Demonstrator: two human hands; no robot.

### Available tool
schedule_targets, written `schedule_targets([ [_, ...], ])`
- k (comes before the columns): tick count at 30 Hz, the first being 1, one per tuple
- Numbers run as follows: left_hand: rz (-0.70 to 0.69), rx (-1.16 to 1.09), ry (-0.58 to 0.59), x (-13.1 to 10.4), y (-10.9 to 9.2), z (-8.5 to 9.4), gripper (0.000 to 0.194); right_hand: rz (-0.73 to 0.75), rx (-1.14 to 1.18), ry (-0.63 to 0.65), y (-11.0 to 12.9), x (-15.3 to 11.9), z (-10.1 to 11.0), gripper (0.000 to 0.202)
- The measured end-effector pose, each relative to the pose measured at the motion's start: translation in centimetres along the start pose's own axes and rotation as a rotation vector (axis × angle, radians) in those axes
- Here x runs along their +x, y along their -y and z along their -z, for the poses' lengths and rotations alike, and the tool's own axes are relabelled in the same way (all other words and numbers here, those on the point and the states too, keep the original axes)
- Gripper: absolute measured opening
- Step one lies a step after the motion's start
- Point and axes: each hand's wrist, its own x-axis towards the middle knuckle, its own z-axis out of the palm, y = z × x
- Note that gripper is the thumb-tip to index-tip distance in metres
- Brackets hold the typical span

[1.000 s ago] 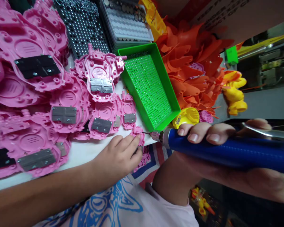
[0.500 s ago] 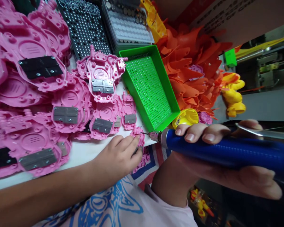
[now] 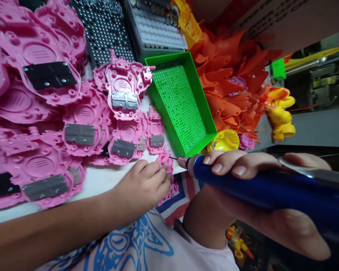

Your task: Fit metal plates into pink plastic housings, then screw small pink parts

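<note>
Dropping at its back end: the blue driver [image 3: 234,188] slopes harder toward the lower right of the frame than half a second ago, with the right hand's thumb lower too. Its bit [image 3: 173,158] is still at the small pink housing [image 3: 166,156], lower middle at the counter's [image 3: 101,178] edge, so I'd read it as an angle tweak at the same spot, not a new part. Contact at the tip: can't confirm. Whole view has drifted slightly, likely head motion.

Right hand [image 3: 271,224]: grip wrapped around the driver body, fingers over the top, thumb below. Left hand [image 3: 142,184]: reaches in from lower left, knuckles up, grip closed over the housing's lower part; underside hidden. Green tray [image 3: 200,101] sits just above the bit; finished-looking pink housings [image 3: 39,52] fill the upper left.
</note>
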Motion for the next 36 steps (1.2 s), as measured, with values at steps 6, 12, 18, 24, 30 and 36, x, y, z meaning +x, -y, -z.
schedule_targets([
  [6,0.008,0.022,-0.026,0.1,-0.3,-0.1,0.014,0.142,0.043,-0.034,-0.8,-0.3,-1.1,0.038],
  [12,-0.004,0.017,-0.013,0.4,-0.2,-0.2,0.013,0.174,0.164,-0.015,-2.1,0.1,-1.3,0.043],
  [18,0.001,0.015,-0.012,0.5,0.0,-0.1,0.012,0.137,0.189,0.017,-2.1,0.1,-0.6,0.044],
  [24,-0.013,0.017,-0.027,0.3,0.0,0.0,0.014,0.096,0.173,0.042,-1.3,0.4,0.6,0.043],
  [30,-0.038,0.008,-0.005,0.2,0.1,0.2,0.014,0.077,0.146,0.058,-1.1,0.5,0.7,0.043],
  [36,-0.034,-0.031,0.029,0.3,0.1,0.5,0.020,0.043,-0.010,-0.098,-1.4,-0.1,0.6,0.024],
])
